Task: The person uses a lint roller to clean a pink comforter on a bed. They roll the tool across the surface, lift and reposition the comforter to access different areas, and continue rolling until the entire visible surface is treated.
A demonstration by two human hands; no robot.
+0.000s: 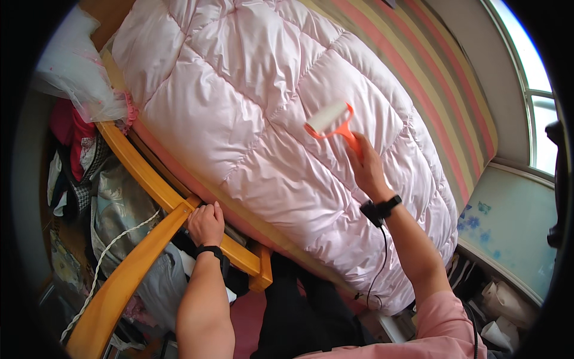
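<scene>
A pale pink quilted duvet (221,78) covers much of the bed in front of me. Over its middle, my right hand (369,170) is closed round the orange handle of a lint roller (327,118). The white roller points to the far left; whether it touches the duvet I cannot tell. At the near left, my left hand (206,225) grips a yellow wooden rail (143,170) by the bed's edge, close to where a slanting wooden beam (128,278) joins it. Its fingertips are partly hidden behind the rail.
A striped sheet (439,72) shows on the far right side, by a window (541,119). Clothes (122,185) and a twisted white cord (104,254) lie left of the rail. A black cable (382,257) hangs from my right wrist over the duvet. White netting (75,66) bunches at the far left.
</scene>
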